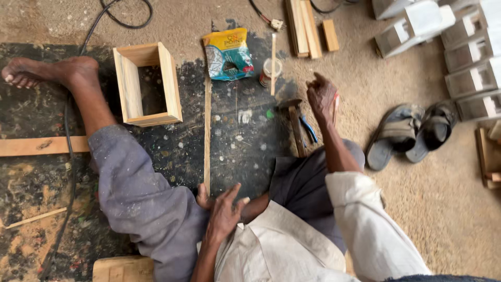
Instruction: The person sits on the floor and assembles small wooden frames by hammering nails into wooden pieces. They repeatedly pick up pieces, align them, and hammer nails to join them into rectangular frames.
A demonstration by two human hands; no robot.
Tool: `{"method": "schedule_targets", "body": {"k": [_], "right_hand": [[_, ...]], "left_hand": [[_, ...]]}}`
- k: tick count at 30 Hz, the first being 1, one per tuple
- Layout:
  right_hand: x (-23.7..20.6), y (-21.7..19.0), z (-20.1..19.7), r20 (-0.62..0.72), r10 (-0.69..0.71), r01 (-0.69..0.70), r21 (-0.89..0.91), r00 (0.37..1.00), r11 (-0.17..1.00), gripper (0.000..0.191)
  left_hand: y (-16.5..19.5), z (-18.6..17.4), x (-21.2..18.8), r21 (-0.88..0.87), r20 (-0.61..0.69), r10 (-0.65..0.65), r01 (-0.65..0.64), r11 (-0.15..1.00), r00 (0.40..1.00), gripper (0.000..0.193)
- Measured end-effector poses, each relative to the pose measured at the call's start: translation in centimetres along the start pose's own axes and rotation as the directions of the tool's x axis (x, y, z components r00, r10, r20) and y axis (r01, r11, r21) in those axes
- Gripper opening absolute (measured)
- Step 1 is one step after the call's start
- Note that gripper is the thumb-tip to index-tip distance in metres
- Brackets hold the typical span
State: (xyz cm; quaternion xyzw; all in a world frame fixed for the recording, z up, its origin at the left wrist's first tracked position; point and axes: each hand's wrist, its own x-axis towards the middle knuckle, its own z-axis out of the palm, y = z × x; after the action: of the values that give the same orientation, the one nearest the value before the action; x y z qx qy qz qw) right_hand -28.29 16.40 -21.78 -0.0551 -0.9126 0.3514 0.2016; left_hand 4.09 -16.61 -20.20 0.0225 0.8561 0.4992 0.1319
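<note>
I sit on the floor with my left leg stretched out past an open wooden box frame point(148, 83). My left hand point(224, 211) rests on my thigh with fingers apart, its thumb at the near end of a long thin wooden strip point(207, 130) lying on the dark mat. My right hand point(321, 96) is raised, back toward the camera, just above a hammer point(296, 128) and blue-handled pliers point(309, 129). A thin reddish thing shows at that hand's right edge; whether the hand grips it is unclear.
A blue and yellow bag point(228, 55) and a small jar point(271, 70) with a stick lie beyond the strip. Wood offcuts point(308, 26), stacked pale boxes point(459, 47), sandals point(407, 133), a plank point(42, 146) and a black cable point(86, 36) surround me.
</note>
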Motion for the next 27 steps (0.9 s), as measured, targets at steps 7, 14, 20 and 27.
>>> {"method": "schedule_targets", "body": {"k": [7, 14, 20, 27], "right_hand": [[6.8, -2.5, 4.2, 0.031, -0.401, 0.393, -0.282, 0.916, 0.876, 0.052], [10.0, -2.7, 7.0, 0.14, -0.183, 0.229, -0.473, 0.973, 0.851, 0.044], [9.8, -1.4, 7.1, 0.12, -0.069, 0.117, -0.457, 0.99, 0.882, 0.063], [9.8, -0.3, 5.1, 0.264, -0.114, 0.238, -0.505, 0.958, 0.829, 0.055]], "left_hand": [[1.2, -0.1, 0.2, 0.004, 0.072, -0.091, 0.091, 0.996, 0.993, 0.054], [1.2, -0.6, 1.3, 0.048, 0.043, -0.083, 0.081, 0.996, 0.996, 0.05], [1.3, -0.3, 1.3, 0.08, 0.095, -0.118, 0.111, 0.991, 0.988, 0.05], [1.2, -0.2, 1.3, 0.072, 0.086, -0.073, 0.067, 0.995, 0.994, 0.049]]}}
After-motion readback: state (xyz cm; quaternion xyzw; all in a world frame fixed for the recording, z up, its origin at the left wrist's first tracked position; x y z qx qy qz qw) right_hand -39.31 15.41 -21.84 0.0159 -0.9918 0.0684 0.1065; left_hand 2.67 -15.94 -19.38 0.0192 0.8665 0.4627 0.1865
